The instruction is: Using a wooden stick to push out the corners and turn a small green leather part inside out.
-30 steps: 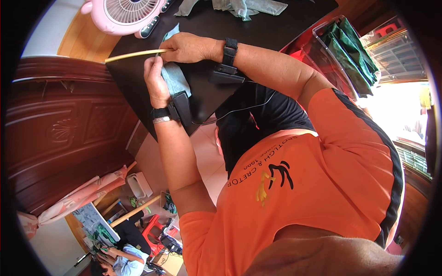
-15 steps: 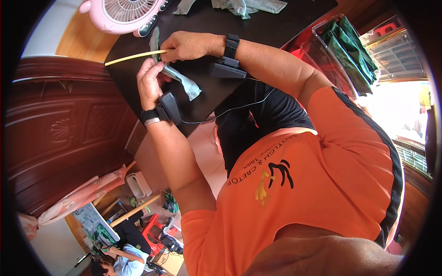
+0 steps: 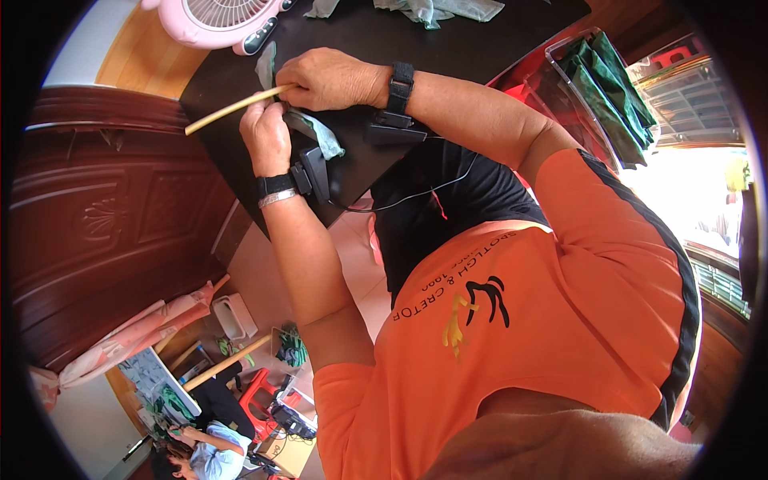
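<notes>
Right now your right hand [image 3: 328, 78] is curled shut, its fingertips pinching the near end of a thin yellow stick [image 3: 232, 110] against the tabletop [image 3: 448, 48]. That stick runs out to your left and slightly toward you, its far end hanging past the tabletop's edge over the dark wooden panelling [image 3: 96, 216]. Your left hand [image 3: 266, 138] sits just beside the right one, touching it, knuckles up and fingers folded down onto a pale green strip of leaf-like material [image 3: 318, 132]; whether those fingers truly grip the strip or only press it flat, you cannot tell from this angle. One end of the strip pokes up past your right hand toward the fan, the other trails out from under your left hand toward your chest.

Both wrists carry black bands with small black boxes [image 3: 394, 126], and a thin cable [image 3: 424, 192] loops from them across your dark apron.

Further out, a pink fan [image 3: 216, 20] stands at the far edge of the tabletop, close to both hands. More pale green strips [image 3: 432, 10] lie at the far side, well apart from your hands. To your right, a clear tray [image 3: 608, 88] holds folded dark green leaves. Down at floor level on your left, another person [image 3: 204, 456] sits among stools and boxes.
</notes>
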Demonstrator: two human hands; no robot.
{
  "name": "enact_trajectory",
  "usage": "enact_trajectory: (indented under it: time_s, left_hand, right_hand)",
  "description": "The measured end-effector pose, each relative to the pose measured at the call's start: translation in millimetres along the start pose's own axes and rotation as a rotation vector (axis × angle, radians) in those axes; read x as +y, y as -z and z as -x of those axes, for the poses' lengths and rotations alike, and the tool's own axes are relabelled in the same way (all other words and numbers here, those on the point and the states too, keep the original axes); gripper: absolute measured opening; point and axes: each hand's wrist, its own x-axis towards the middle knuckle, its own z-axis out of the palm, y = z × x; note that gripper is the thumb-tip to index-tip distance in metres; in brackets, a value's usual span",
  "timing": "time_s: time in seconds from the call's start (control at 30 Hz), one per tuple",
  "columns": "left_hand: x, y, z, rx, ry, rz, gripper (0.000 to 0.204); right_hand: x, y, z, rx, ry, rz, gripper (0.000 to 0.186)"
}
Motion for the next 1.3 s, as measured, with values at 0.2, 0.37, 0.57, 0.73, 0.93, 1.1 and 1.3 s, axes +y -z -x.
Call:
enact_trajectory:
  time_s: [0.2,0.37,0.57,0.73,0.93,1.1,1.3]
  left_hand:
    - [-20,0,-9,-0.042,-0.019,0.133,0.013]
    - [-13,3,-7,-0.172,0.055,0.222,0.016]
    - [-17,10,-9,-0.244,0.117,0.220,0.014]
    - [-11,9,-8,-0.101,0.147,0.166,0.013]
    - [-17,-7,-7,0.218,-0.120,0.045,0.023]
    - [-21,-7,-10,0.234,-0.086,0.014,0.027]
    - [-11,-13,-6,0.339,-0.068,-0.115,0.029]
  right_hand:
    - [7,-1,-4,0.027,-0.119,-0.075,0.020]
    - [11,8,-5,-0.049,-0.102,-0.204,0.023]
    - [12,14,-6,-0.198,-0.158,-0.266,0.026]
    - [4,6,-1,-0.042,-0.037,-0.083,0.019]
    - [0,1,-1,0.035,0.066,0.014,0.016]
    - [-4,0,0,0.057,0.065,-0.003,0.015]
    - [-6,-2,0,0.053,0.044,0.026,0.013]
